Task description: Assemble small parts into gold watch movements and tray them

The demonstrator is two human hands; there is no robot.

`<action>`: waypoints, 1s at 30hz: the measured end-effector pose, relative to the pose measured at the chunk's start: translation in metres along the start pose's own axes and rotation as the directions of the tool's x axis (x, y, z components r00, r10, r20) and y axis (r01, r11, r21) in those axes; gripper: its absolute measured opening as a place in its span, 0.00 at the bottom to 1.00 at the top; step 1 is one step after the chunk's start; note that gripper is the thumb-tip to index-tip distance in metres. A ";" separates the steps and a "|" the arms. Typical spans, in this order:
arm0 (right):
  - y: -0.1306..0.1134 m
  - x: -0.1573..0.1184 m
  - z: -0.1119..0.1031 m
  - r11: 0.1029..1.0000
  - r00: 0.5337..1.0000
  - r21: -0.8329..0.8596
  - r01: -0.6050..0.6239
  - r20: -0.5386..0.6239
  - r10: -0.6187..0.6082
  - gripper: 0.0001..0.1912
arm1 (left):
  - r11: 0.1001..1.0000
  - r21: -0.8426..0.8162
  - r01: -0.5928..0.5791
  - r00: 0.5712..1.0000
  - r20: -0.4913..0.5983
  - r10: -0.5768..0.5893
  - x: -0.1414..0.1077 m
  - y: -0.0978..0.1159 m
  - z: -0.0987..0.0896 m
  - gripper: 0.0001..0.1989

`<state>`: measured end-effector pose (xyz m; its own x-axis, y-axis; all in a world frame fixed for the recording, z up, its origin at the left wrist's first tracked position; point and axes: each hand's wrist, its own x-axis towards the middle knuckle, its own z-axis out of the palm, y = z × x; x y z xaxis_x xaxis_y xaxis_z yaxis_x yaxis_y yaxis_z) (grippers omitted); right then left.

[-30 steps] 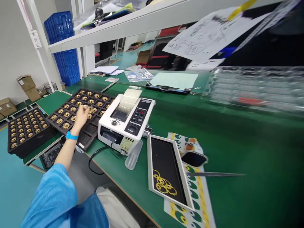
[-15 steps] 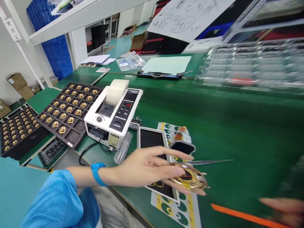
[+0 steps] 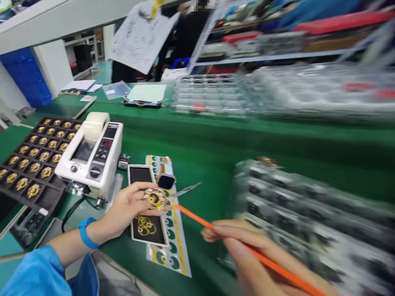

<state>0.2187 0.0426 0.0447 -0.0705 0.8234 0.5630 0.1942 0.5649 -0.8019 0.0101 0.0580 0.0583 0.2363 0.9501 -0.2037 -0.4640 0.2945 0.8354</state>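
Note:
My left hand (image 3: 132, 205) holds a round gold part with a dark centre (image 3: 156, 199), possibly a watch movement, in its fingers. Beyond those fingers juts a thin, pointed silver tool (image 3: 188, 188); I cannot tell whether the hand grips it. My right hand (image 3: 249, 250), partly blurred, is closed on a slim orange stick (image 3: 197, 220), whose tip reaches close to the gold part. Under the left hand lies a white-rimmed black tray (image 3: 165, 236) with yellow rings (image 3: 145, 226) in it. A sheet with green and yellow stickers (image 3: 173, 250) sits beneath the tray.
A white tape dispenser (image 3: 106, 160) stands to the left, beside a dark compartment tray of gold parts (image 3: 51, 193). Near the white-rimmed tray is a dark-screened square device (image 3: 166, 181). Clear plastic trays (image 3: 296, 205) lie at right and along the back. A clipboard (image 3: 146, 93) rests behind.
The view has swung right. My right hand has come in from the lower right, bringing the orange stick's tip close to the gold part. The left hand still holds that part.

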 end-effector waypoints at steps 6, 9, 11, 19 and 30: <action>-0.013 0.003 0.016 0.997 0.995 -0.007 0.079 0.069 -0.079 0.09 | 0.994 0.044 -0.100 0.992 0.086 0.096 -0.005 0.001 0.000 0.16; -0.015 0.004 0.019 0.998 0.994 -0.008 0.058 0.089 -0.057 0.10 | 0.990 0.092 -0.106 0.991 0.098 0.097 -0.007 0.000 0.001 0.16; -0.014 0.006 0.019 0.998 0.992 0.001 0.066 0.109 -0.066 0.11 | 0.990 0.105 -0.090 0.992 0.097 0.080 -0.008 0.001 0.000 0.16; 0.008 -0.003 0.009 0.854 0.810 -0.137 0.503 0.420 -0.410 0.18 | 0.999 0.029 0.013 0.998 0.054 -0.014 -0.004 0.003 -0.001 0.16; 0.009 0.035 0.016 0.795 0.986 -0.602 -0.079 0.071 0.152 0.25 | 0.981 0.141 -0.136 0.972 -0.174 0.160 0.003 0.003 -0.007 0.21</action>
<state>0.2018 0.0775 0.0545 -0.1098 0.9012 0.4192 0.7488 0.3524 -0.5613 0.0034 0.0626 0.0563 0.0066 0.9881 -0.1537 -0.3669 0.1453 0.9188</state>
